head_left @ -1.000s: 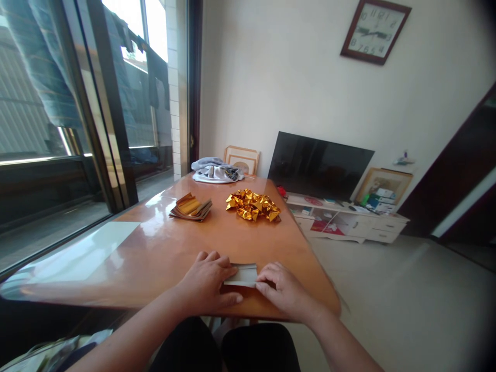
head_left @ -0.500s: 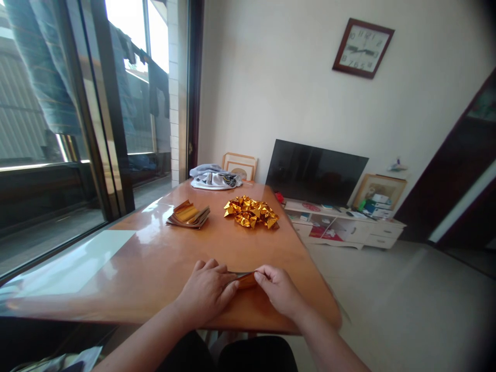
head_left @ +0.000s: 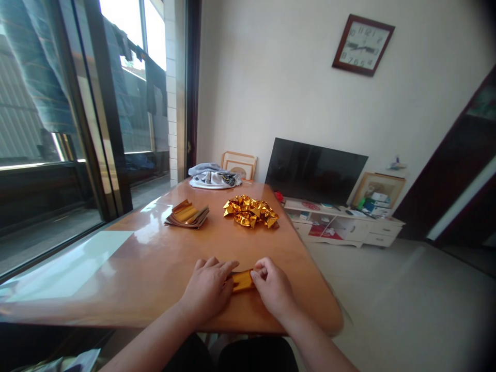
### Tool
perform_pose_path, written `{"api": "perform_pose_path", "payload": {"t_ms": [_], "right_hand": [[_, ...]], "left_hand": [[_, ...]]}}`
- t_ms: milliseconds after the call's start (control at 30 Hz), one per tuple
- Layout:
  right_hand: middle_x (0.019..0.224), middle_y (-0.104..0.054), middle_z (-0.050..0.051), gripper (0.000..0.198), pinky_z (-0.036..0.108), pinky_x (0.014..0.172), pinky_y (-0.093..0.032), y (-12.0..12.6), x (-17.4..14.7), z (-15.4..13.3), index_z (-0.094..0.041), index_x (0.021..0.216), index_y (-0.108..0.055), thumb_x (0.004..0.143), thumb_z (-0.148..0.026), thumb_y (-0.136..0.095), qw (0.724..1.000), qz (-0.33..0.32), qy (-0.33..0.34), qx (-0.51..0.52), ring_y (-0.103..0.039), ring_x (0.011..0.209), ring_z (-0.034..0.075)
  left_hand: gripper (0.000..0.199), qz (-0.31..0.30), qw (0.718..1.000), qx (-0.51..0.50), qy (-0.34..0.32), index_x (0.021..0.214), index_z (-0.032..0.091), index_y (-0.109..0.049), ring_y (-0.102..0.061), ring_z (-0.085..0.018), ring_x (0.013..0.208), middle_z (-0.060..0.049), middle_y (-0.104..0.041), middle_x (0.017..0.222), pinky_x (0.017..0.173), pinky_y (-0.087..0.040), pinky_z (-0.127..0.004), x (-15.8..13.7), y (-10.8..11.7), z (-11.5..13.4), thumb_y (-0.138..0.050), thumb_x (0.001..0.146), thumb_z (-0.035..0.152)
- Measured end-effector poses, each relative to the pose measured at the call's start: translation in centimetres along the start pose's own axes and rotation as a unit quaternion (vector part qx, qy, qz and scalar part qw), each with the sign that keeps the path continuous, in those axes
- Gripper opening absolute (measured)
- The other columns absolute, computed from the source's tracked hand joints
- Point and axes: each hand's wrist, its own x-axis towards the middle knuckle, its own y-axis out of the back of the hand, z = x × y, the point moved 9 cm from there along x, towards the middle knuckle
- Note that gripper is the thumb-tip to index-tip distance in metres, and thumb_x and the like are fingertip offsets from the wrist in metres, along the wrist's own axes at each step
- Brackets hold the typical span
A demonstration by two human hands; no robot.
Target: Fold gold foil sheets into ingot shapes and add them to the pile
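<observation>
At the lower middle of the frame, the foil [head_left: 243, 280] is held low at the table [head_left: 147, 279], its gold face shown. Its right end is pinched by the right hand [head_left: 274, 288]; its left end is covered by the left hand [head_left: 207, 288], and whether it is gripped there cannot be told. Farther up, papers [head_left: 188, 216] are stacked left of centre, crumpled gold pieces [head_left: 251, 212] are heaped at centre, and a clock [head_left: 363, 45] is hung at upper right.

Narrow gap betw. paper stack [head_left: 188, 216] and gold foil heap [head_left: 250, 211]; wider lane runs this side of both, w/ L hand [head_left: 209, 289] and R hand [head_left: 273, 287] blocking nr edge. Cloth bundle [head_left: 213, 178] obstructs worktop's [head_left: 155, 279] far end.
</observation>
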Motion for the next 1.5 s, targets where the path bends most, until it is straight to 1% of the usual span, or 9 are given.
{"api": "perform_pose_path", "payload": {"t_ms": [67,100,200,300,533,667,800,1133,1500], "right_hand": [[0.089,-0.069,0.004,0.004,0.033,0.080,-0.046,1.3,-0.7,-1.9,-0.023,0.090,-0.062,0.090,-0.025,-0.058,0.995,0.059,0.054,-0.061,-0.062,0.088,0.023],[0.091,-0.069,0.005,0.007,0.035,0.084,-0.044,1.4,-1.1,-3.0,-0.023,0.088,-0.062,0.091,-0.023,-0.057,0.990,0.064,0.089,-0.090,-0.061,0.091,0.023],[0.097,-0.069,0.006,0.013,0.037,0.091,-0.042,0.5,-2.5,-5.8,-0.024,0.091,-0.067,0.095,-0.021,-0.054,0.973,0.020,0.180,-0.143,-0.059,0.096,0.023],[0.106,-0.070,0.005,0.014,0.038,0.096,-0.040,-0.4,-3.4,-6.9,-0.025,0.101,-0.069,0.097,-0.025,-0.056,0.963,-0.021,0.213,-0.161,-0.058,0.101,0.023],[0.121,-0.069,0.006,0.026,0.042,0.102,-0.038,-1.2,-4.3,-6.1,-0.024,0.120,-0.066,0.099,-0.034,-0.055,0.962,-0.064,0.182,-0.193,-0.057,0.112,0.026],[0.125,-0.068,0.007,0.029,0.044,0.103,-0.037,-1.2,-4.8,-5.8,-0.024,0.124,-0.064,0.100,-0.036,-0.053,0.963,-0.067,0.168,-0.198,-0.057,0.114,0.027],[0.129,-0.067,0.006,0.032,0.045,0.104,-0.036,-1.1,-4.9,-5.6,-0.025,0.128,-0.063,0.100,-0.037,-0.052,0.963,-0.072,0.160,-0.206,-0.055,0.117,0.027],[0.134,-0.065,0.008,0.037,0.048,0.106,-0.036,-1.4,-4.7,-5.3,-0.024,0.131,-0.062,0.100,-0.040,-0.052,0.961,-0.076,0.144,-0.224,-0.053,0.121,0.030],[0.134,-0.064,0.006,0.032,0.050,0.104,-0.037,-1.8,-4.5,-4.7,-0.027,0.123,-0.064,0.098,-0.044,-0.053,0.959,-0.074,0.121,-0.247,-0.053,0.121,0.030]], "left_hand": [[0.039,0.004,1.000,0.001,0.003,0.129,0.028,-0.062,-0.058,-0.029,0.102,-0.006,-0.075,0.108,0.092,-0.034,-0.043,0.0,0.0,0.0,-0.051,0.092,0.025],[0.038,0.006,1.000,0.001,0.004,0.128,0.028,-0.063,-0.058,-0.029,0.102,-0.006,-0.075,0.107,0.092,-0.034,-0.044,0.1,0.0,-0.1,-0.051,0.092,0.026],[0.037,0.002,1.000,-0.001,0.001,0.127,0.027,-0.063,-0.058,-0.028,0.102,-0.006,-0.074,0.107,0.093,-0.034,-0.043,0.2,-0.1,0.0,-0.051,0.092,0.026],[0.034,0.000,1.000,-0.005,0.001,0.125,0.026,-0.064,-0.058,-0.027,0.104,-0.006,-0.074,0.109,0.095,-0.035,-0.042,0.2,-0.1,0.0,-0.051,0.093,0.025],[0.026,0.003,0.999,-0.046,0.021,0.115,0.025,-0.064,-0.058,-0.025,0.101,-0.003,-0.073,0.104,0.092,-0.037,-0.039,0.0,0.4,-0.6,-0.049,0.093,0.024],[0.017,-0.008,0.998,-0.061,0.017,0.100,0.024,-0.064,-0.057,-0.023,0.096,-0.001,-0.071,0.096,0.088,-0.038,-0.036,0.2,0.7,-0.8,-0.049,0.092,0.021],[0.016,-0.016,0.998,-0.059,0.011,0.092,0.025,-0.063,-0.056,-0.022,0.093,0.000,-0.070,0.094,0.085,-0.037,-0.035,0.3,0.6,-0.7,-0.048,0.092,0.019],[0.017,-0.019,0.999,-0.039,0.014,0.093,0.025,-0.063,-0.055,-0.022,0.094,0.000,-0.068,0.094,0.087,-0.036,-0.035,0.2,0.4,-0.6,-0.051,0.087,0.015],[0.018,-0.038,0.999,-0.010,0.023,0.093,0.025,-0.067,-0.053,-0.023,0.097,-0.004,-0.064,0.099,0.088,-0.037,-0.037,0.1,-0.1,-0.8,-0.051,0.088,0.019]]}}
